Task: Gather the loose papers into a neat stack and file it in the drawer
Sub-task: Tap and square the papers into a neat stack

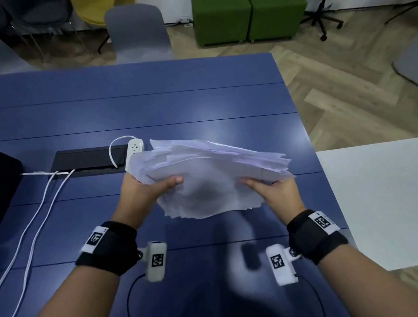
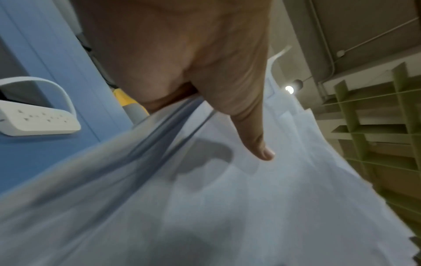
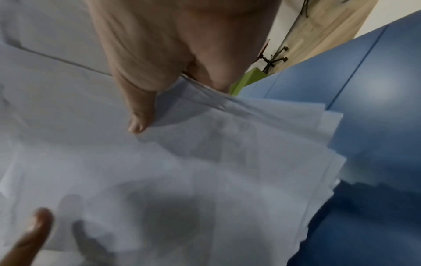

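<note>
A thick, uneven stack of white papers [image 1: 209, 175] hangs in the air above the blue table [image 1: 151, 100], its sheets fanned and misaligned at the edges. My left hand [image 1: 146, 188] grips the stack's left side, thumb on top and fingers hidden beneath. My right hand [image 1: 275, 191] grips its right side the same way. The left wrist view shows the left hand [image 2: 227, 90] with its thumb lying across the papers [image 2: 227, 198]. In the right wrist view the right hand [image 3: 148, 81] pinches the papers [image 3: 205, 171] at their edge. No drawer is in view.
A white power strip [image 1: 134, 153] with its cable lies by a black cable hatch [image 1: 89, 159] just behind the papers. White cables [image 1: 34, 216] run down the table's left side. A white surface [image 1: 379, 198] adjoins the table's right edge. Chairs and green ottomans [image 1: 248, 13] stand beyond.
</note>
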A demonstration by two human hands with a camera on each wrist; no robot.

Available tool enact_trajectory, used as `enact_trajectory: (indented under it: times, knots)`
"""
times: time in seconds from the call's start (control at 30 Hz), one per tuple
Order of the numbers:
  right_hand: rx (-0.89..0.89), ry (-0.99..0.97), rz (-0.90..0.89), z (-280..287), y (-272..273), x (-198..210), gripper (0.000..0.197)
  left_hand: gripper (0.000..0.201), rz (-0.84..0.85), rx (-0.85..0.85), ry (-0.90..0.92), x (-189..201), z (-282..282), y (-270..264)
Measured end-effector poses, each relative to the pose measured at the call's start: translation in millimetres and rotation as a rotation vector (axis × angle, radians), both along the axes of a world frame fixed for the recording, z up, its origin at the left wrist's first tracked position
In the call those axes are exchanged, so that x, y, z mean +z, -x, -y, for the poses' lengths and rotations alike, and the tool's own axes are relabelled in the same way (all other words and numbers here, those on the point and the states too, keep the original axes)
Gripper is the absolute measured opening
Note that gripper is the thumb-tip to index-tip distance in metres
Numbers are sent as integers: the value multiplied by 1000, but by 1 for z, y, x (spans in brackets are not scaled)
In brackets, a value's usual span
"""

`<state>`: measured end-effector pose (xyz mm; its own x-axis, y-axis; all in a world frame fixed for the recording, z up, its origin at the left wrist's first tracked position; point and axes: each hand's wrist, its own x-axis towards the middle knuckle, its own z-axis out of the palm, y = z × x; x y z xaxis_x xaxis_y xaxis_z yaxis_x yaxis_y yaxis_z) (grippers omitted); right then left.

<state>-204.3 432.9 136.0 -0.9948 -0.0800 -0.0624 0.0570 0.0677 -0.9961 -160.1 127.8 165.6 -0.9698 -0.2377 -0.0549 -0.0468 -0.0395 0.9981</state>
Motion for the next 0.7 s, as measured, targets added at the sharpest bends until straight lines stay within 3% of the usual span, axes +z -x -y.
enact_trajectory:
  times: [0.2,0.4,0.5,0.6,0.7]
  knots:
    - [114,-3,94,-11,-1,-11,32,48,83,-149,60,-11,3,-7]
    - [61,86,1,-12,-2,11,33,50,-33,-57,-31,12,-1,1]
    - [131,18,8,-21,-3,2,40,47,-36,-40,105,2,2,-2]
    - [162,-72,17,-22,-4,-7,33,32,14,-97,259,-1,-4,-6]
    - [168,-84,-22,-18,-1,-3,19,24,-28,-153,267,3,-11,-4]
